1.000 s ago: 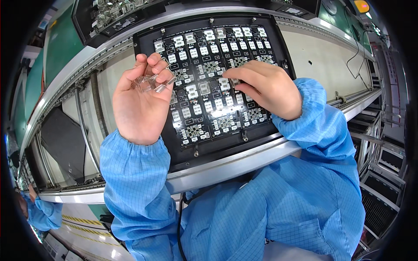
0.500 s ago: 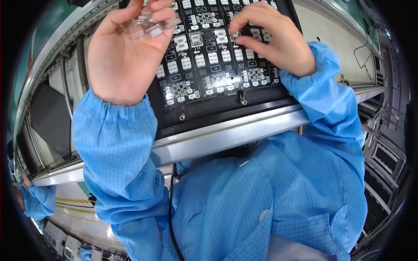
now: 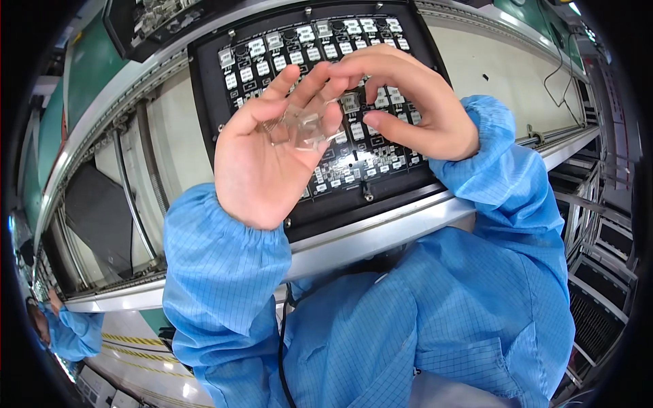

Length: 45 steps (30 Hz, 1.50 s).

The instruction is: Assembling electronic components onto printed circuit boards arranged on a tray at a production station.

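Observation:
My left hand [image 3: 258,177] is palm up with its fingers curled around several small, shiny, ridged square pieces [image 3: 306,129], see-through or silvery. My right hand [image 3: 425,102] reaches in from the right. Its fingers curve over toward the left fingertips, and its thumb stays apart from them; nothing shows between them. Both hands are above a black circuit board panel [image 3: 357,131] with rows of white parts and some square metallic ones. A black carrier frame [image 3: 333,211] surrounds the panel. The hands hide its middle.
A metal rail [image 3: 381,228] runs along the near side. Another black fixture [image 3: 153,24] stands at the far left. A small dark bit [image 3: 485,76] lies on the pale surface at right. At lower left is another person's blue sleeve [image 3: 78,333]. Racks [image 3: 598,272] stand at right.
My left hand has moved right and nearer with the pieces. My right hand has left the board and come beside the left fingers. The view has shifted, showing more of the panel's far side.

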{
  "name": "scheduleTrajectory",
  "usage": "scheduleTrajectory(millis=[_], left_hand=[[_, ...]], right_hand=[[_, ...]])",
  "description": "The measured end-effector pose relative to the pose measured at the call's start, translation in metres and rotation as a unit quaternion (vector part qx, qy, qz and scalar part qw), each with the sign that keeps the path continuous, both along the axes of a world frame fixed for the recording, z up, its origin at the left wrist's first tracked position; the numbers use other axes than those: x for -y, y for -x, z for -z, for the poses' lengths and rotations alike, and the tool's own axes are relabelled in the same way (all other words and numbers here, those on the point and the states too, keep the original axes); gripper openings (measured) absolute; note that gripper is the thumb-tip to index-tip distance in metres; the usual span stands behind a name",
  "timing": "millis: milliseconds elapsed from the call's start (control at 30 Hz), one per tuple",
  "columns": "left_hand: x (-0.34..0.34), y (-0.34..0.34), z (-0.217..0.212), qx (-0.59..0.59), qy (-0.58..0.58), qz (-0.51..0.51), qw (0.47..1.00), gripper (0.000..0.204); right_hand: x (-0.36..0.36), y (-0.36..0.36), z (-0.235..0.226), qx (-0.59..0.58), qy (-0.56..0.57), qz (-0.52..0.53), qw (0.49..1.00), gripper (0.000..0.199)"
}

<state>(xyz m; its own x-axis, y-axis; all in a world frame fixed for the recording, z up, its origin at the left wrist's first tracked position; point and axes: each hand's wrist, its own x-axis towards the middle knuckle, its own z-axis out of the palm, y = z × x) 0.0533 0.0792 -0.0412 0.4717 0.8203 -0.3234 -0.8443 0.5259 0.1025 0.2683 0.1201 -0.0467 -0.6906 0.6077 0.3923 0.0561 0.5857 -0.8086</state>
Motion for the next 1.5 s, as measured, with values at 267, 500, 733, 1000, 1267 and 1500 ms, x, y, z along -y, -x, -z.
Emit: scheduleTrajectory(millis=[267, 500, 733, 1000, 1267, 1500], left_hand=[[0.003, -0.009, -0.005, -0.022, -0.004, 0.047, 0.999, 0.038], [0.002, -0.002, -0.010, -0.079, 0.034, 0.025, 0.996, 0.041], [-0.002, 0.013, 0.001, -0.062, 0.046, 0.041, 0.996, 0.015], [-0.002, 0.013, 0.001, -0.100, 0.000, 0.031, 0.995, 0.010], [-0.002, 0.015, -0.002, -0.145, 0.039, 0.015, 0.989, 0.010], [-0.004, 0.015, 0.000, -0.150, 0.045, 0.012, 0.988, 0.010]], right_hand=[[0.001, -0.005, 0.004, 0.022, -0.050, 0.004, 0.998, 0.042], [0.005, -0.008, 0.005, -0.145, 0.238, 0.021, 0.960, 0.033], [-0.002, -0.016, 0.005, -0.155, 0.318, 0.018, 0.935, 0.023], [-0.025, -0.035, 0.017, -0.125, 0.350, 0.113, 0.922, 0.017], [-0.028, -0.030, 0.004, 0.075, 0.019, 0.085, 0.993, 0.027], [-0.019, -0.031, 0.004, 0.219, -0.138, 0.088, 0.962, 0.037]])
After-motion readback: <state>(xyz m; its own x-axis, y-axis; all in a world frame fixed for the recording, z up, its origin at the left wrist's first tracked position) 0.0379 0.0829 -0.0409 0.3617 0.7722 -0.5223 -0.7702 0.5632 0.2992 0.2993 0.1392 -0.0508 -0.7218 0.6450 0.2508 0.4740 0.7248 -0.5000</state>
